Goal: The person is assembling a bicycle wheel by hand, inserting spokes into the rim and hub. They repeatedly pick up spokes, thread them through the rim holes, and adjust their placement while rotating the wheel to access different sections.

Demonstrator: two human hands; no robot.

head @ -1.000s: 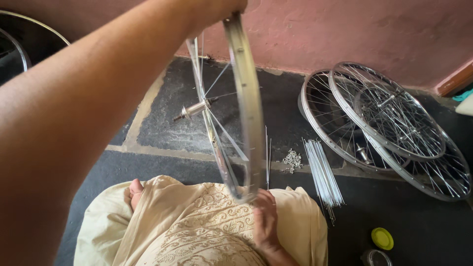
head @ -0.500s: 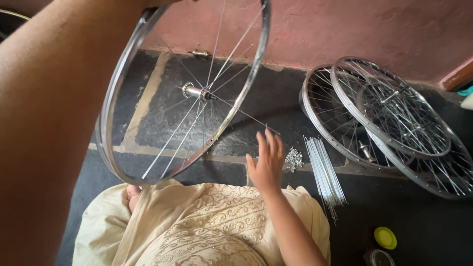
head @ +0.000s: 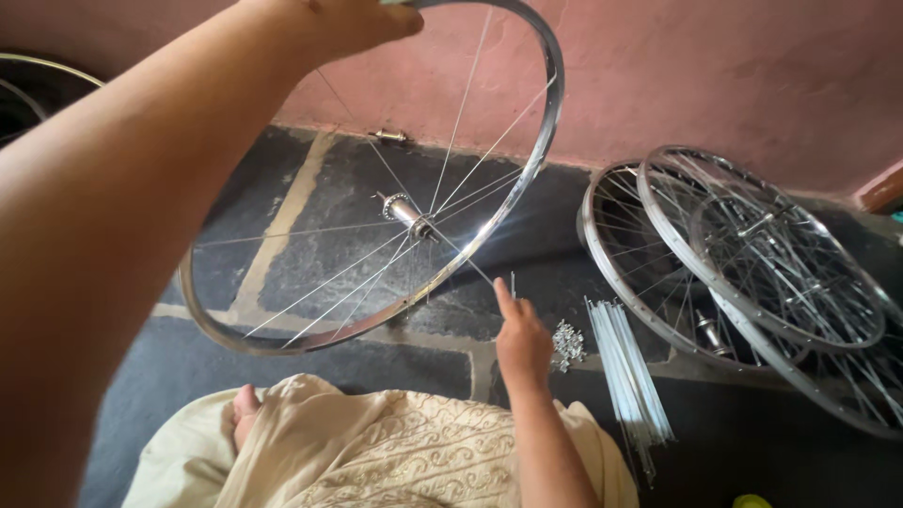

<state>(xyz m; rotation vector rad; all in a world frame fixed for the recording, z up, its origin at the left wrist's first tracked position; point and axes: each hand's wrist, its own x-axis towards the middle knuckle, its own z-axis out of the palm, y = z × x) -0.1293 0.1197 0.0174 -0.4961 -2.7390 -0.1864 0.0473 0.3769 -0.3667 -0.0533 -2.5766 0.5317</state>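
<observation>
Above the dark stone floor [head: 310,235], the left hand [head: 343,21] grips the tilted bicycle wheel rim [head: 541,141] at its top, the right hand [head: 522,343] pinching a loose spoke [head: 470,261]; finished wheels [head: 752,273] lean against the pink wall [head: 715,75].

The left hand [head: 343,21] grips the top of a silver wheel rim [head: 527,179], held up tilted, its hub [head: 406,213] hanging on a few spokes. Below the rim, the right hand [head: 522,341] pinches a loose spoke [head: 470,263]. Just right of it lie a heap of nipples [head: 567,342] and a spoke bundle [head: 625,376]; farther right, finished wheels [head: 752,273] lean on the pink wall [head: 715,75].
</observation>
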